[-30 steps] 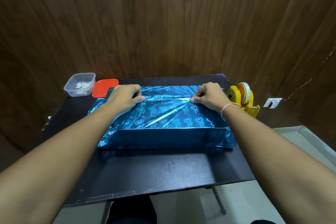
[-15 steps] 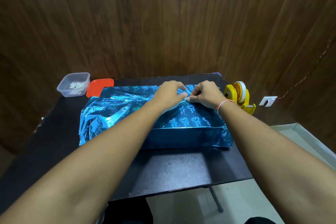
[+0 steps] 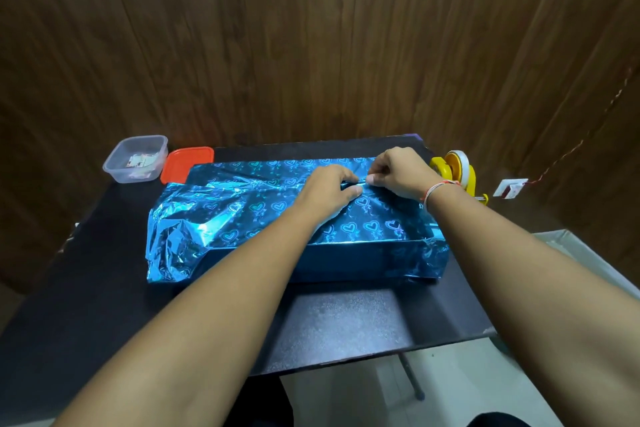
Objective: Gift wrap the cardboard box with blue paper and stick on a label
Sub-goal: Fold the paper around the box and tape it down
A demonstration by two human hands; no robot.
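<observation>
Where both hands (image 3: 367, 184) meet, pinched blue paper (image 3: 242, 208).

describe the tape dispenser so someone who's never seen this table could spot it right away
Start at the black table and the box wrapped in blue paper on it. Just past the box's right end, behind the right hand, stands the tape dispenser. It is the only yellow thing there, carrying a pale roll of tape.

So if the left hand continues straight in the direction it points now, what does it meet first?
The left hand points right along the blue paper; it would meet the right hand first, their fingertips nearly touching already, though depth is unclear.
</observation>
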